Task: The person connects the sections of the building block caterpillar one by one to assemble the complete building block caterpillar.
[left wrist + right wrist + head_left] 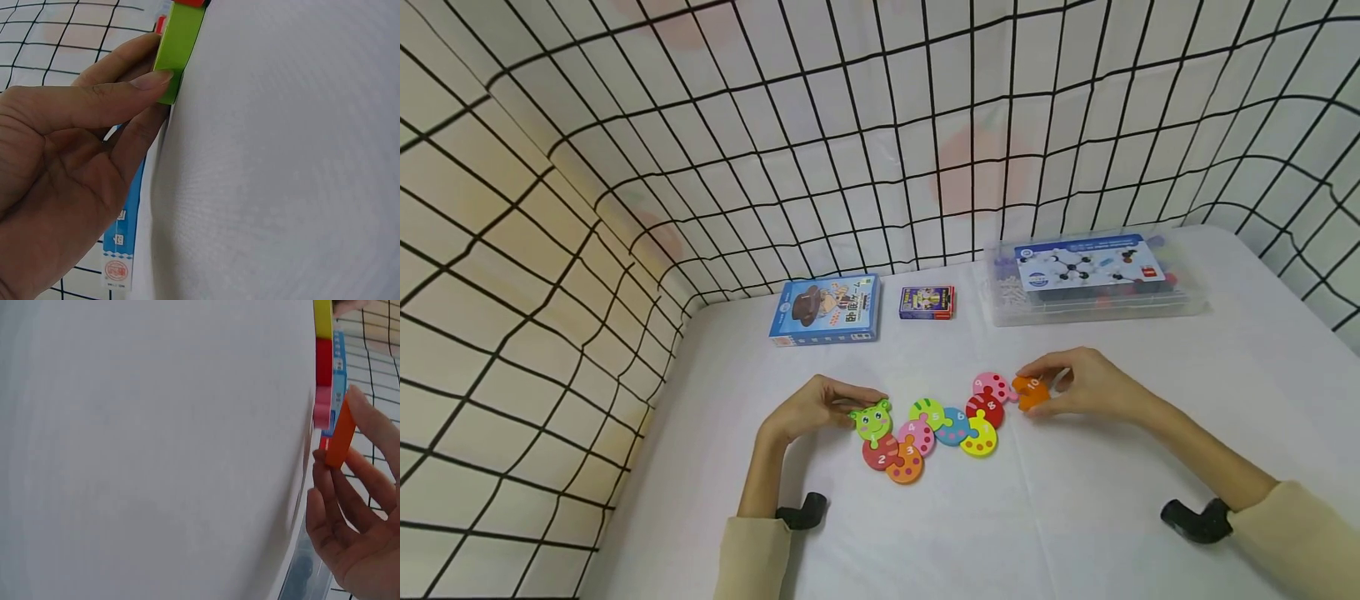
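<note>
A row of linked, numbered puzzle pieces forms a caterpillar on the white tabletop. At its left end my left hand (823, 407) pinches the green caterpillar-head piece (872, 423) by its edge; the left wrist view shows the thumb against the green side (179, 40). Red piece 2 (877, 454) and orange piece 3 (905, 467) join on below the head. Toward the right end sit red piece 8 (987, 408) and pink piece 9 (992, 385). My right hand (1086, 385) holds orange piece 10 (1032, 395) between thumb and fingers, tilted in the right wrist view, right beside piece 9.
Behind the puzzle lie a blue box (827, 308), a small purple-and-red card box (927, 302) and a clear plastic case (1097, 300) with a molecule picture. Black wire mesh (880, 142) encloses the table's back and sides.
</note>
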Demonstrator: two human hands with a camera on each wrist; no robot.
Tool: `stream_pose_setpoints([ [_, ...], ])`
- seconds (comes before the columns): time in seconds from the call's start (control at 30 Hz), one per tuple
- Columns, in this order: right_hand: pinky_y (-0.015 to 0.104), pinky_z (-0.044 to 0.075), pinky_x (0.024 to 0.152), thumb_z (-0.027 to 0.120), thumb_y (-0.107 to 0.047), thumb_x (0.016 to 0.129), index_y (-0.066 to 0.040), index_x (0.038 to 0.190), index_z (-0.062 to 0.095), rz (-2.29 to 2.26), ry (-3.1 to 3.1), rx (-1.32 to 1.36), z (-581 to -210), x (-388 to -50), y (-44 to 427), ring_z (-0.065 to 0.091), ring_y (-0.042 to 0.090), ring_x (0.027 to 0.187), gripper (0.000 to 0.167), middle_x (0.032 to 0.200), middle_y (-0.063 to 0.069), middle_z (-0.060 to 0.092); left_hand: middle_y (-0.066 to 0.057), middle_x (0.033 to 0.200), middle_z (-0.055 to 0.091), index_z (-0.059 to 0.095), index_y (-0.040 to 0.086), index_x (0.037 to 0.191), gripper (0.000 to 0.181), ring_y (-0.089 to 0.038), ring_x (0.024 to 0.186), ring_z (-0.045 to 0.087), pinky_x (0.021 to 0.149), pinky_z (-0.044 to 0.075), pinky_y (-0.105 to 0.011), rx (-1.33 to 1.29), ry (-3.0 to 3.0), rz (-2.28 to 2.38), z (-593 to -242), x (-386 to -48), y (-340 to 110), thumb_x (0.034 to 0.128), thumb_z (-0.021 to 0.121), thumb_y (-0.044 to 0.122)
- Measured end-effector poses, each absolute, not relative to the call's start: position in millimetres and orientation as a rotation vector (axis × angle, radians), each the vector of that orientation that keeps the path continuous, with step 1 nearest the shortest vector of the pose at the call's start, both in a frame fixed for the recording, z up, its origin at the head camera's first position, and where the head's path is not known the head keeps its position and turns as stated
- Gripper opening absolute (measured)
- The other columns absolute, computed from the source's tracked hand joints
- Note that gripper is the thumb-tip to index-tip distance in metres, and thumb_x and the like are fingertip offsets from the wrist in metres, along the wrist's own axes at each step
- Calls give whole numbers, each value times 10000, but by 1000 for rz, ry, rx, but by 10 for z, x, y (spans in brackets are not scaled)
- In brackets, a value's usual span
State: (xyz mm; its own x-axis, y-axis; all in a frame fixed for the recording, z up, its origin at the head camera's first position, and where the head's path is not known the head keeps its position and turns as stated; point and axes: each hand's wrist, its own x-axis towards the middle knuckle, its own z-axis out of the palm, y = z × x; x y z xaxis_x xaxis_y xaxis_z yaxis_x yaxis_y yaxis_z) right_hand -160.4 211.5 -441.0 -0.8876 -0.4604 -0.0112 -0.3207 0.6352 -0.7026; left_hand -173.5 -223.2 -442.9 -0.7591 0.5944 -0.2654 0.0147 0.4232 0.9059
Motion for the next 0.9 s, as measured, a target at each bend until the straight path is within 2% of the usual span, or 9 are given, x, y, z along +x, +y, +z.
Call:
stream_pose_setpoints([
  [0.27, 219, 568, 758, 935, -328, 747, -91, 1168, 759, -1108, 2694, -581, -4395, -1575, 1985, 646, 162, 928, 513, 1057, 18, 760, -75, 1375, 698, 713, 82, 1322, 470, -229, 1323, 646, 1123, 518, -326, 491, 2118, 1334, -4442, -1739, -2235, 916, 621, -137],
  [0.5, 189, 525, 688, 938, -332, 741, -100, 1195, 776, -1103, 2710, -567, -4396, -1571, 1970, 622, 153, 876, 535, 977, -6, 730, -76, 1372, 699, 711, 86, 1326, 476, -231, 1318, 649, 1126, 516, -329, 494, 2115, 1336, -4457, -1745, -2239, 916, 620, -138],
  [0.9, 197, 464, 612, 961, -308, 705, -89, 1095, 763, -1106, 2760, -482, -4398, -1544, 1878, 538, 147, 758, 490, 930, 26, 688, -76, 1369, 701, 718, 88, 1316, 477, -236, 1314, 652, 1110, 529, -319, 494, 2121, 1334, -4451, -1742, -2235, 916, 607, -147],
])
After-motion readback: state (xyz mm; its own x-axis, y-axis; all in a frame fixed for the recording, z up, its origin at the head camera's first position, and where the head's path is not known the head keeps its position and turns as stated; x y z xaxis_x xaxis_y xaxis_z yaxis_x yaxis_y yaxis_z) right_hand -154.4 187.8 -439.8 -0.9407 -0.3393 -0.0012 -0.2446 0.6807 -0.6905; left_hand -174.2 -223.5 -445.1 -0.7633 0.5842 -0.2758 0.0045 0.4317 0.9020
